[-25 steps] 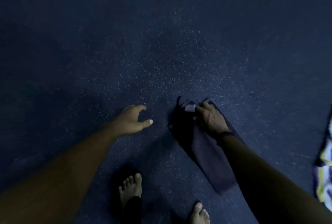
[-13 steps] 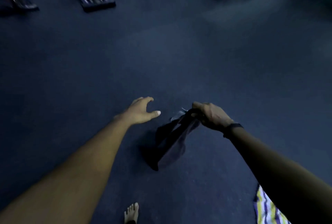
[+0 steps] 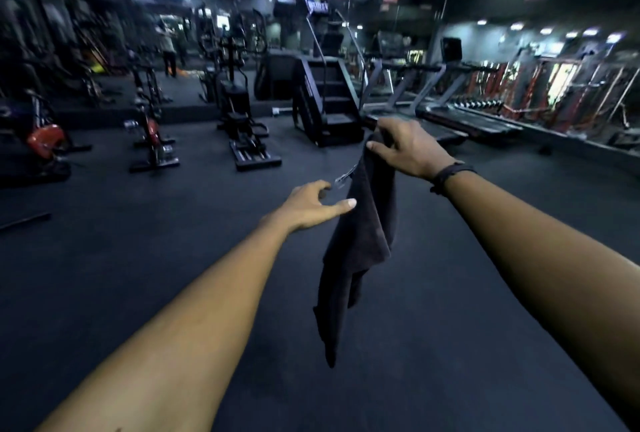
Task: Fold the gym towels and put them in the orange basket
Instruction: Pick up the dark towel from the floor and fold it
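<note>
A dark gym towel (image 3: 360, 251) hangs in the air in front of me, its top edge gripped by my right hand (image 3: 408, 149), which wears a dark wristband. The cloth dangles long and loosely bunched, with a small tag at its upper left edge. My left hand (image 3: 311, 205) hovers just left of the towel near that tag, fingers loosely curved and thumb stretched toward the cloth, holding nothing. No orange basket is in view.
Dark rubber floor (image 3: 138, 258) spreads around me. Exercise bikes (image 3: 152, 141) stand at the left, a stair climber (image 3: 325, 99) straight ahead and treadmills (image 3: 460, 113) at the right. A person (image 3: 169, 51) stands far back.
My right hand lifted the towel off the floor and raised it to chest height. My view swung up from the floor to the gym room. My left hand moved closer to the towel.
</note>
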